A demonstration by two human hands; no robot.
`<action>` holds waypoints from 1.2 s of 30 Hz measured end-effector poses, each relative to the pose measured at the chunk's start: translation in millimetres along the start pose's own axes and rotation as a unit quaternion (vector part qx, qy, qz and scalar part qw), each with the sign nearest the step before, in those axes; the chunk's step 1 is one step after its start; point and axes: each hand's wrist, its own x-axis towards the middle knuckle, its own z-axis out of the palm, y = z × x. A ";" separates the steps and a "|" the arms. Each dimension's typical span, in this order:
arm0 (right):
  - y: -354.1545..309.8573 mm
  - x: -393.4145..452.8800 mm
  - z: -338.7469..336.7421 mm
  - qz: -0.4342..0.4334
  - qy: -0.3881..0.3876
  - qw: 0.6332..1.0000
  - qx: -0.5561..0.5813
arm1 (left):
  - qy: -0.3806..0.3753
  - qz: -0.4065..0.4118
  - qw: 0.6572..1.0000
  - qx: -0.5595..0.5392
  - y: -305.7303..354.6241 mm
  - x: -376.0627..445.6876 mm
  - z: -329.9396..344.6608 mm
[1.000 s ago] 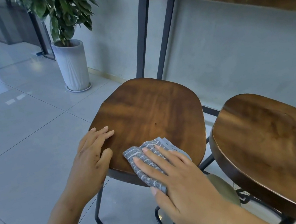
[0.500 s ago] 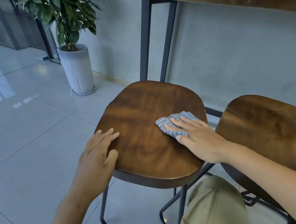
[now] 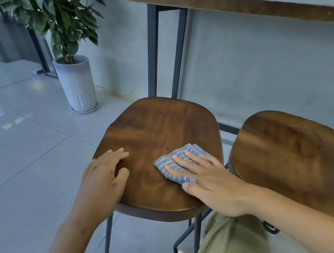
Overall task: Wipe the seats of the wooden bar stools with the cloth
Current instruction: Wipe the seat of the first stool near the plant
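Two dark wooden bar stools on black metal legs stand side by side. On the seat of the left stool [image 3: 154, 132] lies a folded grey-blue striped cloth [image 3: 168, 163], near the seat's right front. My right hand [image 3: 208, 176] presses flat on the cloth with straight, spread fingers and covers most of it. My left hand [image 3: 104, 179] rests on the left edge of the same seat, fingers lying on the wood and thumb on the rim. The right stool's seat [image 3: 291, 155] is bare, with my right forearm crossing its front.
A wooden counter [image 3: 230, 6] on black metal legs [image 3: 154, 50] runs along the grey wall behind the stools. A potted plant in a tall grey pot [image 3: 76, 83] stands on the tiled floor at the back left. My knee [image 3: 231, 244] in khaki trousers is below the left stool.
My right hand slid the cloth from the seat's front edge up to its right side, then back down toward the middle front. My left hand stayed on the left edge.
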 end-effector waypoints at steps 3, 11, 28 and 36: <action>7.2 -9.6 -8.6 -0.041 -0.036 0.998 0.010 | -0.009 0.016 0.999 0.047 -1.3 0.8 4.2; 49.2 11.3 -28.3 -0.049 -0.035 0.998 -0.022 | -0.046 0.035 0.990 0.132 -6.3 1.6 5.6; 67.9 99.7 -37.2 0.199 0.016 0.976 -0.087 | -0.029 0.035 0.989 0.142 -4.0 -1.9 7.0; 75.9 52.3 -31.3 0.002 -0.002 0.996 -0.094 | -0.032 0.043 0.988 0.146 -6.9 -1.5 6.7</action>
